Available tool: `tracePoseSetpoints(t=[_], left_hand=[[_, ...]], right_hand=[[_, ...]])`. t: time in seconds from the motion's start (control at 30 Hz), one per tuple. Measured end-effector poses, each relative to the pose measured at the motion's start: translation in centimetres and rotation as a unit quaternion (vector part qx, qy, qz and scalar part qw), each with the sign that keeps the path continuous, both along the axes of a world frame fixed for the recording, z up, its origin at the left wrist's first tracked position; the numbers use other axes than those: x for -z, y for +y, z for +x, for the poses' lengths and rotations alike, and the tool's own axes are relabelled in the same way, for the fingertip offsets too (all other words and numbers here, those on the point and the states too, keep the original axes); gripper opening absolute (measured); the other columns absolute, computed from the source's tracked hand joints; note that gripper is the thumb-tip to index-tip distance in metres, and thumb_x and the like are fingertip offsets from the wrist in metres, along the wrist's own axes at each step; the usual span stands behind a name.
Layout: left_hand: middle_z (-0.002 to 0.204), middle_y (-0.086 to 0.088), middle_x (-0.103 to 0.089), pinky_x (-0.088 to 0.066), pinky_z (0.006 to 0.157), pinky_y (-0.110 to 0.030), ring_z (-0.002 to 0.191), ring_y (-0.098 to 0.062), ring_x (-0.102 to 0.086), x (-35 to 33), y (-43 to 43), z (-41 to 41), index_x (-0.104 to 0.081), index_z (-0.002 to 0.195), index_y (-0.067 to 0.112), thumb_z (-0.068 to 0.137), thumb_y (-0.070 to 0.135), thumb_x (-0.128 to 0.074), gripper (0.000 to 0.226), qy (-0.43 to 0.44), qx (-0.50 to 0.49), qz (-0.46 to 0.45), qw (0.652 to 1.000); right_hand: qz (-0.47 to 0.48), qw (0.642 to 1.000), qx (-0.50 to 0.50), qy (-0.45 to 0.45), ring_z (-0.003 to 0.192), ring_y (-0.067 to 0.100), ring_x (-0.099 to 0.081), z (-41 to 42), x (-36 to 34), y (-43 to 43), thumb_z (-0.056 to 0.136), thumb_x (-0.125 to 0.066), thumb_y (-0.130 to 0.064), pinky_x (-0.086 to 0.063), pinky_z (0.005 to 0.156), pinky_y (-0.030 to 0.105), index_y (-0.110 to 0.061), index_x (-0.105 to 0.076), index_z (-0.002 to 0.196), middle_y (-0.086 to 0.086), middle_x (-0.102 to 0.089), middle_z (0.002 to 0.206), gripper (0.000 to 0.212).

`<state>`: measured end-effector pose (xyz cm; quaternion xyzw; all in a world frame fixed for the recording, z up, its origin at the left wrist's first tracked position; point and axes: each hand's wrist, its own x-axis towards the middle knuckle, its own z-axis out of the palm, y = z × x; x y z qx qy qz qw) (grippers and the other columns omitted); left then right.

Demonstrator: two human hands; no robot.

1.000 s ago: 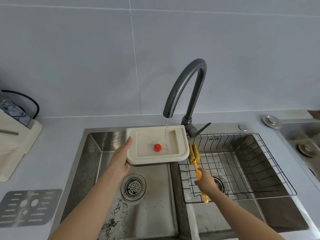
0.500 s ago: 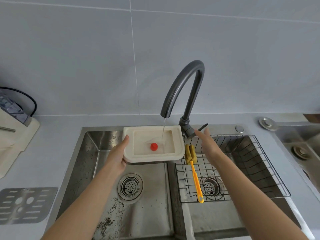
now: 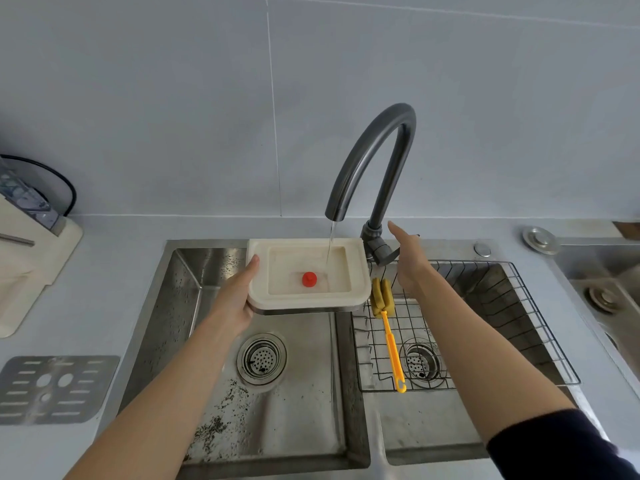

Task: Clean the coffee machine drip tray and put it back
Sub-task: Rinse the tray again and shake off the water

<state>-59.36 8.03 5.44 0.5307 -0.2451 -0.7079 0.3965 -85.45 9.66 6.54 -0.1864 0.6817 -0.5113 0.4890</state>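
My left hand (image 3: 239,299) grips the left edge of the cream drip tray (image 3: 356,289) and holds it level over the left basin, under the dark curved faucet (image 3: 374,161). A thin stream of water falls into the tray, where a red float (image 3: 309,279) sits in shallow water. My right hand (image 3: 408,261) rests against the faucet's lever at its base, fingers extended. The yellow sponge brush (image 3: 389,327) lies on the wire rack, just right of the tray. The tray's metal grate (image 3: 52,388) lies on the counter at the left.
The left basin (image 3: 294,410) has coffee grounds scattered around its drain (image 3: 261,358). A wire rack (image 3: 485,323) sits in the right basin. The cream coffee machine (image 3: 24,251) stands at the far left. A second sink (image 3: 602,289) is at the right edge.
My right hand let go of the yellow brush, which now lies on the rack, and rose to the faucet lever. The tray stays under the stream in my left hand.
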Motion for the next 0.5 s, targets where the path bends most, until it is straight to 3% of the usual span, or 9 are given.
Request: tracePoseSetpoints(t=[0.13,0.27,0.5], left_hand=[[0.095,-0.003,-0.066,-0.05,0.077,-0.032,0.087,-0.017,-0.062,0.0,-0.1,-0.1,-0.061,0.092,0.016,0.088,0.031,-0.054,0.018,-0.004,0.008,0.0,1.0],[0.094,-0.003,-0.067,-0.049,0.077,-0.034,0.085,-0.018,-0.062,-0.1,-0.2,-0.2,-0.061,0.092,0.016,0.088,0.033,-0.055,0.018,-0.01,0.016,-0.001,1.0],[0.092,-0.003,-0.067,-0.049,0.077,-0.035,0.084,-0.019,-0.063,-0.7,-0.1,0.2,-0.061,0.094,0.015,0.087,0.034,-0.055,0.02,-0.005,0.026,-0.006,1.0]], right_hand=[[0.021,0.999,-0.01,0.025,0.144,0.03,-0.005,-0.3,-0.4,-0.6,0.087,-0.052,-0.047,-0.011,0.114,0.049,-0.014,0.012,0.146,0.009,0.001,0.157,0.093],[0.053,0.997,-0.036,0.052,0.14,0.031,-0.017,-1.3,-1.3,-0.9,0.085,-0.053,-0.049,-0.02,0.111,0.045,-0.014,-0.007,0.146,0.013,-0.015,0.154,0.084],[0.04,0.985,-0.124,0.111,0.143,0.03,-0.011,-0.5,-0.4,1.8,0.083,-0.058,-0.046,-0.014,0.114,0.049,-0.018,0.012,0.146,0.011,-0.005,0.157,0.099]])
